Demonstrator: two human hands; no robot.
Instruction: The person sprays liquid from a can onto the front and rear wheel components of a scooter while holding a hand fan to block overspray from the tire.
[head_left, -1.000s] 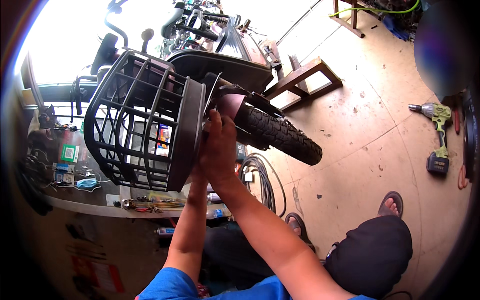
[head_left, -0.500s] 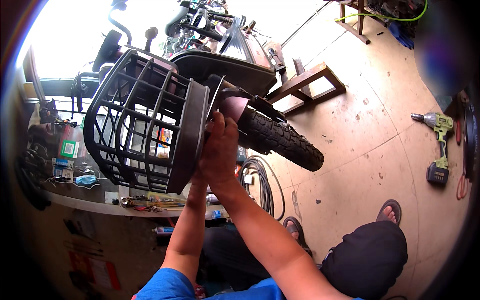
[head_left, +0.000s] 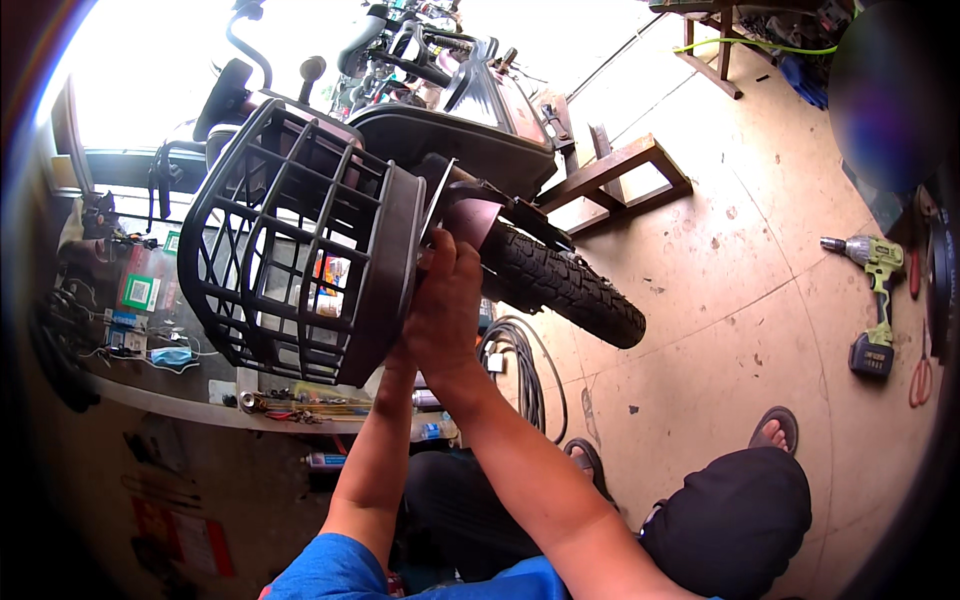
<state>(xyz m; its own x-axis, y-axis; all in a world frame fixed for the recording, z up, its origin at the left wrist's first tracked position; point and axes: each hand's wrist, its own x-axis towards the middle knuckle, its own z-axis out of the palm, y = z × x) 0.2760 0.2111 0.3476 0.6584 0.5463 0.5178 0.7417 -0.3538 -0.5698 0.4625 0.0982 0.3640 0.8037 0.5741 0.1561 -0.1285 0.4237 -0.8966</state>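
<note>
A black plastic basket (head_left: 392,270) is at the front of an electric bike or scooter (head_left: 470,135), above its knobby front tyre (head_left: 565,285). My right hand (head_left: 445,305) is up against the basket's back side, near the pink fender (head_left: 468,220). Its fingers are curled together around something small that I cannot make out. A thin metal bracket (head_left: 437,195) rises just above those fingertips. My left hand (head_left: 399,358) reaches in beneath the basket, close beside the right one. Its fingers are hidden behind the basket and my right hand.
On the left, a workbench (head_left: 185,407) carries loose tools, cables and small packages. A coiled black cable (head_left: 530,375) lies on the floor below the tyre. A green cordless impact wrench (head_left: 878,290) and red-handled scissors (head_left: 921,380) lie at the right. A brown metal stand (head_left: 625,185) is beside the bike.
The basket and bike sit slightly further right in the picture, while floor items have shifted a little. Both hands keep nearly the same place and grip behind the basket.
</note>
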